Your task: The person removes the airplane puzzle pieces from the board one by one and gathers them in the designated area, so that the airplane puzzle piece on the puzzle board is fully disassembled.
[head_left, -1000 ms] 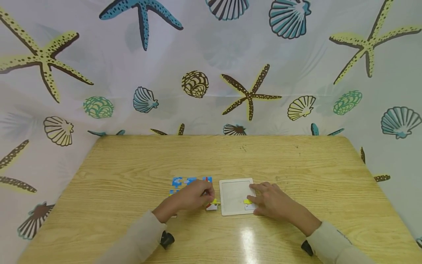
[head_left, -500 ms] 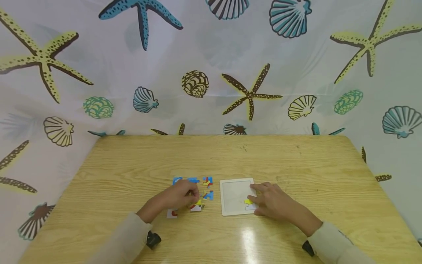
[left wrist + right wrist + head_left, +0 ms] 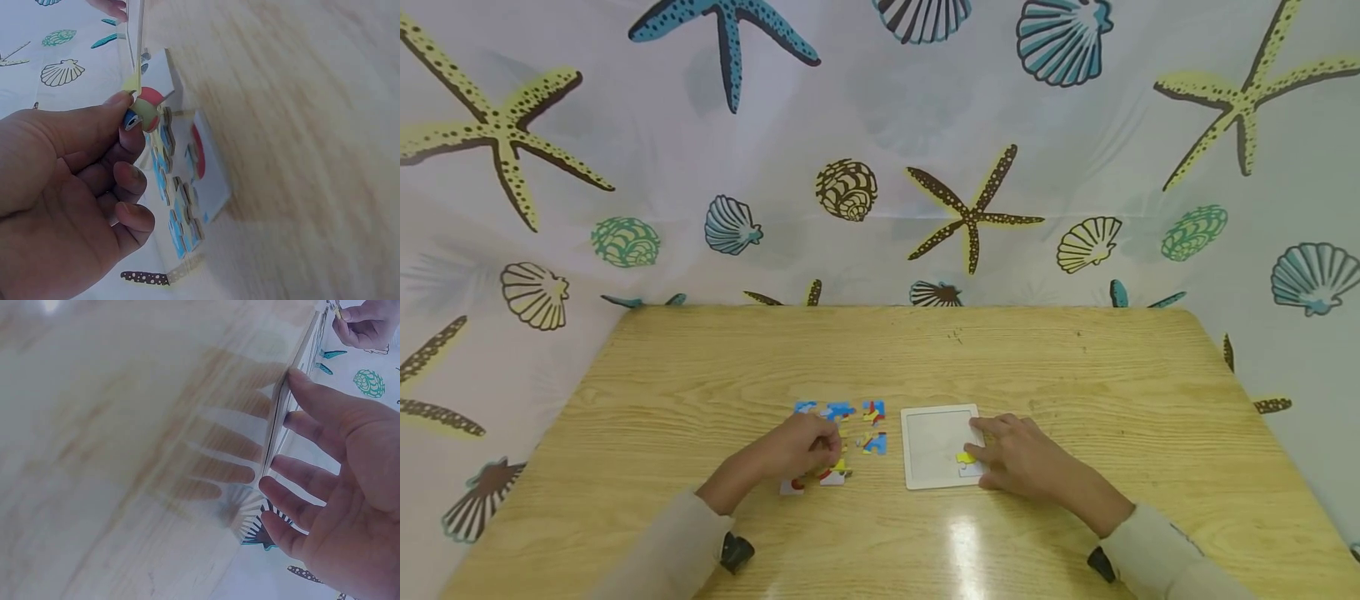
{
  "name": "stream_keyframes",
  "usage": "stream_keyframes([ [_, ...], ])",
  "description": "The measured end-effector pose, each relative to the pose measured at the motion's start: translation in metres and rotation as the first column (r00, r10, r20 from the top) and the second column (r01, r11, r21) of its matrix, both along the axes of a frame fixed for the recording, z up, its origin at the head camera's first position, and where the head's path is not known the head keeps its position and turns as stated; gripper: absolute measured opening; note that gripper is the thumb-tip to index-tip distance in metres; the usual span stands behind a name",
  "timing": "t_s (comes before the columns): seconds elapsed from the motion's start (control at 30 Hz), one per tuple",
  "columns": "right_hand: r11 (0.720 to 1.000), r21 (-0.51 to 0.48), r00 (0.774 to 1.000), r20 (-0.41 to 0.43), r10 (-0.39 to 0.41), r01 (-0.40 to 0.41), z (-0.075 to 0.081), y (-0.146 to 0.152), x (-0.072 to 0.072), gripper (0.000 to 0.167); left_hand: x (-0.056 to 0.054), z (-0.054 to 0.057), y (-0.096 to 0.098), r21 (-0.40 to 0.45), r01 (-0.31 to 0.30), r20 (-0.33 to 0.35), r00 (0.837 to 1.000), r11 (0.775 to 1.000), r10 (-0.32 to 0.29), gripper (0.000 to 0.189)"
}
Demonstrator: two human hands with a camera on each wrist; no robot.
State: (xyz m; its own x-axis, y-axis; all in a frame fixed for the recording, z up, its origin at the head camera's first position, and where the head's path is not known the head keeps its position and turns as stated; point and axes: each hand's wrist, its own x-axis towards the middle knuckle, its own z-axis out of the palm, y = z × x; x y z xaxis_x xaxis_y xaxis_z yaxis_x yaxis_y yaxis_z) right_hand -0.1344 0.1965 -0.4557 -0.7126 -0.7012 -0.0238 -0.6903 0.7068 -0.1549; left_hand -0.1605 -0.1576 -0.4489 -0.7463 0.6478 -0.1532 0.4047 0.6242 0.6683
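Observation:
My left hand (image 3: 795,450) pinches a jigsaw piece (image 3: 833,477) between thumb and index finger, low over the loose pieces. In the left wrist view the same white, red and yellow piece (image 3: 152,95) is tilted, its lower end beside other pieces. Flat on the table lies a square puzzle tray (image 3: 926,483) with a pale rim. One yellow-and-white piece (image 3: 966,468) sits in its lower right corner. My right hand (image 3: 1024,460) rests on the tray's right rim, fingers spread and fairly straight; its fingertips (image 3: 297,376) touch the tray's edge in the right wrist view.
Several loose jigsaw pieces, among them a blue one with red and yellow (image 3: 874,412) and a white-and-red corner (image 3: 791,487), lie left of the tray, partly behind my left hand. A patterned cloth (image 3: 880,108) hangs behind the wooden table (image 3: 760,354).
My left hand has moved left, away from the tray, carrying the pinched piece with it. More loose pieces show to its right. The right hand has stayed on the tray.

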Motion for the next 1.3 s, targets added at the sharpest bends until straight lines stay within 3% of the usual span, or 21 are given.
stream_keyframes([
  [0.2,1.000,-0.001,1.000,0.018,0.000,0.000,0.001,0.000,-0.002,0.045,0.004,0.000,0.001,0.009,-0.004,0.001,1.000,1.000,0.004,0.010],
  [0.53,1.000,0.002,0.998,0.052,-0.023,0.023,0.003,-0.001,-0.001,0.045,0.004,-0.003,0.000,-0.066,-0.043,-0.100,0.994,0.997,0.037,0.010],
  [0.83,1.000,-0.013,0.999,0.050,-0.011,0.012,-0.001,-0.001,-0.002,0.046,0.005,-0.002,0.002,-0.063,-0.067,-0.075,0.995,0.996,0.062,0.010],
  [1.3,0.983,-0.163,0.988,0.141,-0.061,0.084,-0.002,0.000,-0.006,0.043,-0.001,0.002,0.017,-0.036,-0.046,-0.092,0.995,0.998,0.043,0.011],
])
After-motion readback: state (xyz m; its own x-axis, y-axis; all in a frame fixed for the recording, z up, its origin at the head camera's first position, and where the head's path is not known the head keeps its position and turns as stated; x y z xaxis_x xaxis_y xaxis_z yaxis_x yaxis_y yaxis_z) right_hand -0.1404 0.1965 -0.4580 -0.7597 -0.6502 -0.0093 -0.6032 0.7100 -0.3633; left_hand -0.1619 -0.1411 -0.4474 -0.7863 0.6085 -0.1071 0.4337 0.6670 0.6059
